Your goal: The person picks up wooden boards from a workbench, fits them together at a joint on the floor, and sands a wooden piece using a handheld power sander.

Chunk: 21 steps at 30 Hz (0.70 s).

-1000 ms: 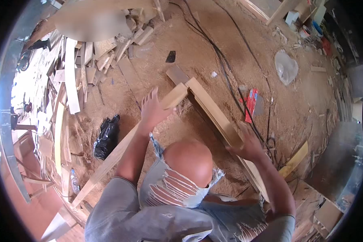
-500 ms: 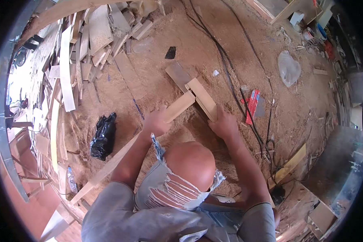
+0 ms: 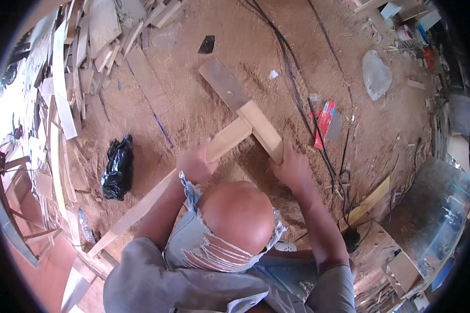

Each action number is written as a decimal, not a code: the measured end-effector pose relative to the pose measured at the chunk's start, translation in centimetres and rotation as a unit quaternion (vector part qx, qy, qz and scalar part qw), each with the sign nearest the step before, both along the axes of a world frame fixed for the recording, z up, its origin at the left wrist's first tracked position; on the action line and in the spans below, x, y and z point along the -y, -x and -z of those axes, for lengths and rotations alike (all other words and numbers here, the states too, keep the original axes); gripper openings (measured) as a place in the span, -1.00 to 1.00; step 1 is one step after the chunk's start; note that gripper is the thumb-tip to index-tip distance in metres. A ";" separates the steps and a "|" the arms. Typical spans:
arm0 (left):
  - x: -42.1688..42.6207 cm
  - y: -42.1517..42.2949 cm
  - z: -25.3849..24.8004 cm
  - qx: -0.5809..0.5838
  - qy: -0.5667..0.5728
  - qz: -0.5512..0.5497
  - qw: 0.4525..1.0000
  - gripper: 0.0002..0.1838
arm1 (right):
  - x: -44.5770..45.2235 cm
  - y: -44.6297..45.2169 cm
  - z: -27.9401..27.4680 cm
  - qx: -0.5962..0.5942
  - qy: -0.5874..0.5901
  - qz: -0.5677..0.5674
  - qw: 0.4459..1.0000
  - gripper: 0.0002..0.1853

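Note:
My left hand (image 3: 196,160) is closed around a long pale wooden board (image 3: 230,138) that runs down to the lower left. My right hand (image 3: 291,166) grips a second wooden piece (image 3: 261,127), which slants down to the right. The two pieces meet at an angle in front of my knee, end of one against the side of the other. Beyond the joint, a flat darker board (image 3: 222,86) lies on the sawdust and reaches up to the left.
Scrap wood (image 3: 102,31) is heaped at the upper left. A black plastic bag (image 3: 117,169) lies left of my left arm. Black cables (image 3: 292,75) cross the floor beside a red box (image 3: 324,125). A clear plastic bag (image 3: 376,77) and a dark panel (image 3: 428,214) are at the right.
My right hand has moved up along its piece toward the joint. The two pieces now meet closely, and the darker board shows more beyond them. The view has shifted somewhat to the right.

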State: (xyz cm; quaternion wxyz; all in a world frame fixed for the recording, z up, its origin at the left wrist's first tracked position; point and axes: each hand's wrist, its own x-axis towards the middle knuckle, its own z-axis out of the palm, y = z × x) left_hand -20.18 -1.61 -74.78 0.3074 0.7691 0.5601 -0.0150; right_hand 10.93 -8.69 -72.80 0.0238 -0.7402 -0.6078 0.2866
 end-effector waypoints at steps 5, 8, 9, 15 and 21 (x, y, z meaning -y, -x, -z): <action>-1.8 -1.5 -1.6 -0.031 0.048 -0.001 0.998 -0.29 | -0.9 -0.2 0.6 -0.027 0.007 0.016 0.999 -0.28; -1.7 -1.8 -1.6 -0.019 0.030 -0.010 0.999 -0.28 | -0.6 0.0 0.2 -0.021 0.007 0.012 1.000 -0.30; -1.5 -1.7 -1.4 -0.015 0.014 -0.009 1.000 -0.29 | -0.9 -0.1 0.0 -0.016 0.012 0.011 1.000 -0.30; -0.8 -1.7 -1.1 -0.019 0.034 -0.027 0.999 -0.31 | -1.1 0.3 -0.1 -0.024 0.020 0.036 0.999 -0.30; -2.1 -3.2 -2.7 -0.076 0.073 -0.048 0.993 -0.28 | -1.6 0.4 -0.4 0.031 0.068 0.036 0.997 -0.25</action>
